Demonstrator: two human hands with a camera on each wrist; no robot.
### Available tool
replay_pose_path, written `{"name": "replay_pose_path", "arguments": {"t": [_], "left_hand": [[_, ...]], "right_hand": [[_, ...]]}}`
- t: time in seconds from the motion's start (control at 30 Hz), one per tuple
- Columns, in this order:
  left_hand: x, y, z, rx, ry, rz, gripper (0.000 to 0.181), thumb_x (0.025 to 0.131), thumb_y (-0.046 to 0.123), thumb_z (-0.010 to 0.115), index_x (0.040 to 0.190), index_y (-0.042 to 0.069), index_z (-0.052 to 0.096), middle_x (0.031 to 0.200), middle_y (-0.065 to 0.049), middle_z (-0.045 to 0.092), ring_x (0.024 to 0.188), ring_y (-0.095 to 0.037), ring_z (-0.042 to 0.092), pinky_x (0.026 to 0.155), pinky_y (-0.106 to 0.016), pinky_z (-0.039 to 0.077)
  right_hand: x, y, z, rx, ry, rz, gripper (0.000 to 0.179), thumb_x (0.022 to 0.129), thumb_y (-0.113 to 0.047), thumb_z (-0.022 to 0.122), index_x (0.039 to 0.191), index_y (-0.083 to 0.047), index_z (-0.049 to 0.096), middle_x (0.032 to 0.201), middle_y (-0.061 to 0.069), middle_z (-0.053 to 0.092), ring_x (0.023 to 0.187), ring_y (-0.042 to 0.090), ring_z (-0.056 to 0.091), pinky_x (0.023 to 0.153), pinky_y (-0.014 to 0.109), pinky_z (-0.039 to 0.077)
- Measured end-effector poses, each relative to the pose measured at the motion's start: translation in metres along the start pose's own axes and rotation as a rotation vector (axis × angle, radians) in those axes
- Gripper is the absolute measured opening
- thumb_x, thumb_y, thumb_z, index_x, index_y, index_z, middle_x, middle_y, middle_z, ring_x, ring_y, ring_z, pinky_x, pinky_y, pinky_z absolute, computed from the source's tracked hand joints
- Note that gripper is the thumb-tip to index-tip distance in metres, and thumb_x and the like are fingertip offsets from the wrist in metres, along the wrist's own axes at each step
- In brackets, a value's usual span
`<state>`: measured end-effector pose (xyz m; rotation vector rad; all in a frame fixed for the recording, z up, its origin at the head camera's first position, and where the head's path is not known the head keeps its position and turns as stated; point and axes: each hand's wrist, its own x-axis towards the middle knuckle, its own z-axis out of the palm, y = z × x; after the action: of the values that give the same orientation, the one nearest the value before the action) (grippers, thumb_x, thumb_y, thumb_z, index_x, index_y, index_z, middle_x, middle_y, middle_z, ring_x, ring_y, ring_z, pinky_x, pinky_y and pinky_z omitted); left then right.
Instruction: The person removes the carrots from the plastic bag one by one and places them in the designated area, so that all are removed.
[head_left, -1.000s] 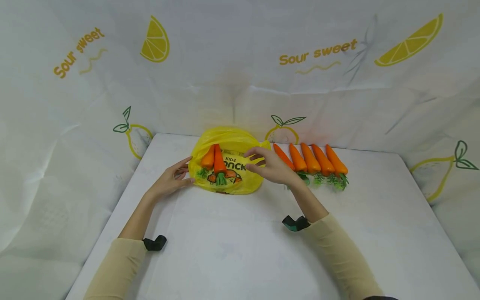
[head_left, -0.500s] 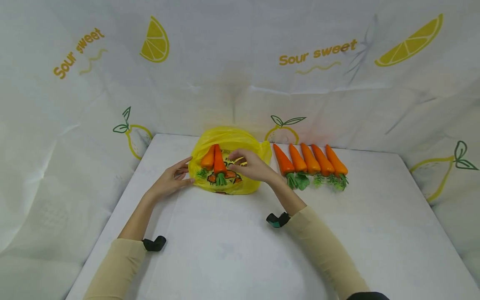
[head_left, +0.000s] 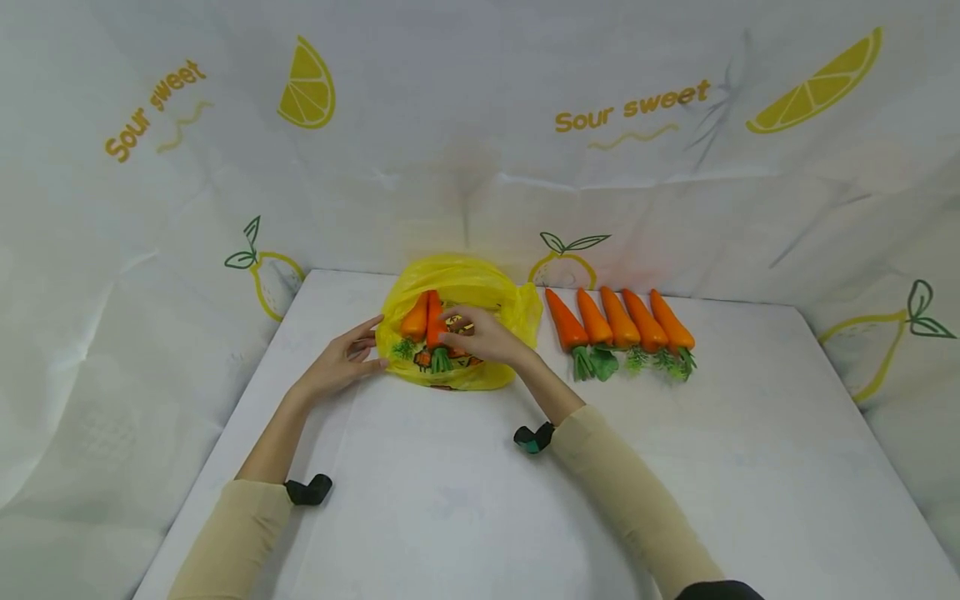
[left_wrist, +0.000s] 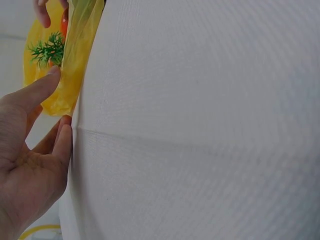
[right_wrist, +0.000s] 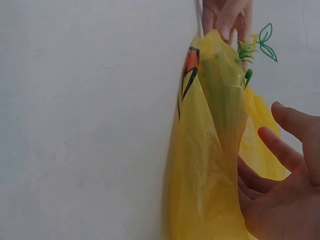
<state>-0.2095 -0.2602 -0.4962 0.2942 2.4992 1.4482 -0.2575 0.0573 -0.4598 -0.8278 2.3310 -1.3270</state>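
A yellow plastic bag [head_left: 457, 271] lies at the back of the table, its mouth spread. Inside it are two orange carrots with green tops, a left carrot [head_left: 414, 322] and a right carrot [head_left: 435, 307]. My left hand [head_left: 336, 364] touches the bag's left edge; in the left wrist view its thumb and fingers are spread apart at the plastic. Over the bag reaches my right hand [head_left: 483, 335], fingertips close to the right carrot and partly covering it. The right wrist view shows that hand's thumb and fingers parted, without a carrot between them.
Right of the bag, a row of several carrots [head_left: 619, 320] lies with leafy tops toward the front. A white cloth [head_left: 465, 192] printed with lemons rises behind the white table [head_left: 450, 500]. Black wrist mounts [head_left: 309, 490] stick out at both sleeves.
My right hand has moved left, from the bag's right side to beside the right carrot. The nearest carrot of the row came into full view. My left hand has stayed put.
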Motion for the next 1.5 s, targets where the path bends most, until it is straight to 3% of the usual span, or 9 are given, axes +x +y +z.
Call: {"name": "replay_pose_path", "arguments": {"t": [0.23, 0.47, 0.63, 0.73, 1.0, 1.2, 1.43, 1.5], "left_hand": [[-0.002, 0.0, 0.0, -0.016, -0.005, 0.008, 0.085, 0.101, 0.02, 0.079, 0.173, 0.022, 0.032, 0.163, -0.026, 0.048, 0.154, -0.045, 0.049, 0.132, -0.055, 0.036], [-0.002, 0.001, 0.001, -0.016, 0.0, 0.007, 0.085, 0.101, 0.02, 0.078, 0.173, 0.021, 0.032, 0.162, -0.026, 0.048, 0.153, -0.045, 0.049, 0.132, -0.056, 0.036], [-0.002, 0.001, 0.0, -0.012, 0.001, 0.006, 0.085, 0.101, 0.02, 0.078, 0.172, 0.02, 0.033, 0.163, -0.026, 0.049, 0.153, -0.045, 0.049, 0.133, -0.056, 0.035], [-0.001, 0.0, 0.0, -0.009, 0.002, 0.008, 0.085, 0.101, 0.02, 0.079, 0.172, 0.021, 0.033, 0.163, -0.025, 0.05, 0.153, -0.044, 0.05, 0.133, -0.055, 0.035], [0.0, 0.0, 0.0, -0.004, 0.001, 0.006, 0.087, 0.1, 0.021, 0.079, 0.173, 0.022, 0.032, 0.163, -0.025, 0.049, 0.154, -0.044, 0.049, 0.132, -0.053, 0.036], [0.0, 0.001, 0.0, 0.011, 0.003, 0.008, 0.086, 0.101, 0.022, 0.079, 0.173, 0.021, 0.032, 0.163, -0.025, 0.05, 0.153, -0.043, 0.05, 0.132, -0.053, 0.037], [-0.002, 0.002, 0.0, 0.0, -0.003, 0.012, 0.084, 0.102, 0.021, 0.078, 0.173, 0.02, 0.032, 0.163, -0.026, 0.048, 0.154, -0.045, 0.048, 0.132, -0.055, 0.036], [-0.003, 0.003, 0.0, -0.003, -0.004, 0.013, 0.084, 0.102, 0.019, 0.077, 0.173, 0.02, 0.032, 0.163, -0.027, 0.048, 0.154, -0.045, 0.048, 0.133, -0.055, 0.035]], "right_hand": [[0.006, 0.002, 0.008, -0.055, -0.045, 0.033, 0.042, 0.108, -0.024, 0.069, 0.146, -0.006, 0.064, 0.14, 0.019, 0.07, 0.12, 0.034, 0.067, 0.087, 0.03, 0.06], [0.008, 0.001, 0.012, -0.079, -0.137, 0.043, 0.046, 0.109, -0.025, 0.067, 0.154, -0.014, 0.061, 0.142, 0.012, 0.071, 0.116, 0.024, 0.07, 0.098, 0.031, 0.063], [0.006, 0.001, 0.013, -0.058, -0.11, 0.062, 0.039, 0.108, -0.024, 0.069, 0.145, -0.011, 0.065, 0.116, 0.01, 0.074, 0.084, 0.016, 0.061, 0.07, 0.022, 0.051], [0.005, 0.001, 0.013, -0.054, -0.092, 0.06, 0.036, 0.107, -0.024, 0.071, 0.14, -0.009, 0.066, 0.102, 0.008, 0.067, 0.076, 0.015, 0.052, 0.065, 0.022, 0.045], [0.003, -0.003, 0.014, -0.065, -0.065, 0.036, 0.028, 0.106, -0.014, 0.07, 0.133, -0.004, 0.066, 0.109, 0.011, 0.062, 0.08, 0.016, 0.05, 0.071, 0.023, 0.046], [0.004, -0.006, 0.016, -0.091, -0.053, 0.074, 0.031, 0.107, -0.015, 0.068, 0.138, -0.009, 0.067, 0.094, 0.006, 0.056, 0.072, 0.015, 0.044, 0.063, 0.023, 0.038], [0.004, -0.006, 0.017, -0.11, -0.021, 0.093, 0.036, 0.105, -0.017, 0.072, 0.14, -0.012, 0.069, 0.109, 0.012, 0.069, 0.101, 0.025, 0.058, 0.067, 0.024, 0.042], [0.005, -0.004, 0.018, -0.1, -0.012, 0.085, 0.036, 0.104, -0.018, 0.073, 0.139, -0.012, 0.07, 0.108, 0.012, 0.068, 0.098, 0.025, 0.057, 0.067, 0.024, 0.042]]}}
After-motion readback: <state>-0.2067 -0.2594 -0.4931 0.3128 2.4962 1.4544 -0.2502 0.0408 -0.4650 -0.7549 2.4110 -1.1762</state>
